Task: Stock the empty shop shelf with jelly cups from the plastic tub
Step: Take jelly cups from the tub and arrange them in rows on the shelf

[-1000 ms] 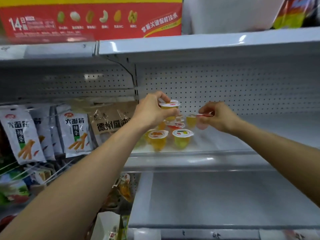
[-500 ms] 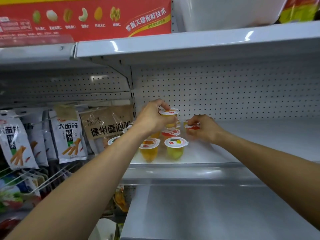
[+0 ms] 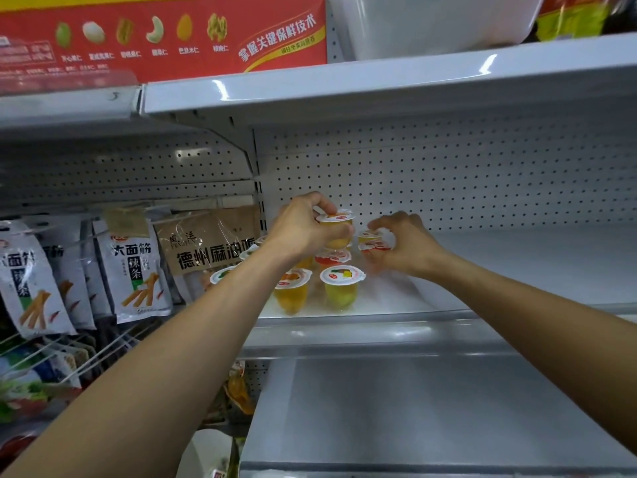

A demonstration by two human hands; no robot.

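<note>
Both hands have lowered to the white shelf: the left hand grips a yellow jelly cup above the standing cups, while the right hand pinches a red cup beside them, seemingly about to be set down.

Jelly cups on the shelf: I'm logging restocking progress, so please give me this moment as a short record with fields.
left hand: grips a yellow jelly cup above the group
right hand: pinches a red-lidded cup low at the group's right side
front row: orange cup and yellow-green cup, both upright
shelf: white, cups grouped at its left end
left bay: hanging snack bags
</note>
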